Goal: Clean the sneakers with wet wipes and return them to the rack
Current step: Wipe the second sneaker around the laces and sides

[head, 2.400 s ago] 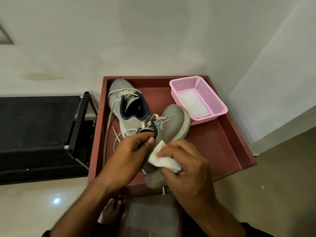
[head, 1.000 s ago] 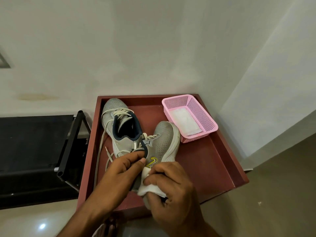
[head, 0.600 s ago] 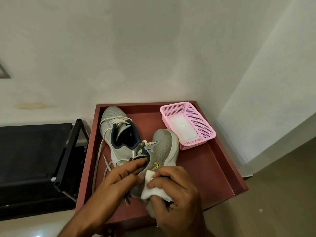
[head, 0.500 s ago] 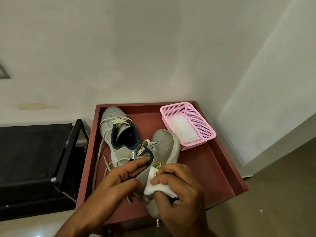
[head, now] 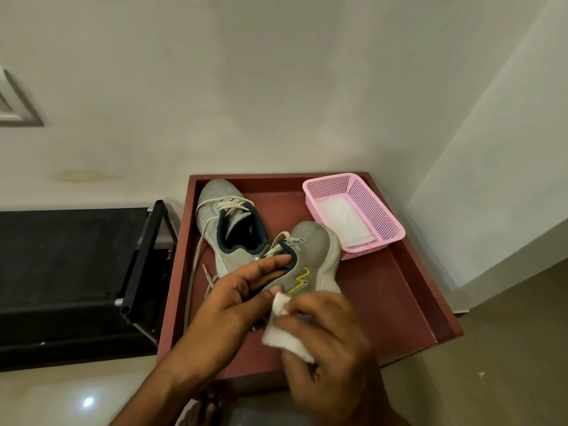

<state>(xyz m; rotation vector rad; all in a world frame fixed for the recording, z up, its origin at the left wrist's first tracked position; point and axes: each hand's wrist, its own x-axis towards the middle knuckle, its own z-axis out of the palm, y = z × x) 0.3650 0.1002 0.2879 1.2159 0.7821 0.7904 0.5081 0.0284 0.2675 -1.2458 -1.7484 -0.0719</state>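
Two grey sneakers lie on a dark red tray-like table (head: 399,296). The far sneaker (head: 221,207) rests flat with its laces loose. The near sneaker (head: 313,256), marked with a yellow logo, is tilted on its side. My left hand (head: 233,302) grips its dark collar, thumb and fingers curled round the rim. My right hand (head: 329,342) pinches a folded white wet wipe (head: 285,330) and presses it against the sneaker's side near the heel. The heel is hidden behind my hands.
A pink mesh basket (head: 378,210) holding white wipes stands at the table's back right corner. A black shoe rack (head: 141,259) stands left of the table against the wall. Walls close in behind and on the right.
My right hand has slid the wipe along the near sneaker's side toward the heel, uncovering the yellow logo. My left hand keeps its grip on the collar. The view shifted slightly.
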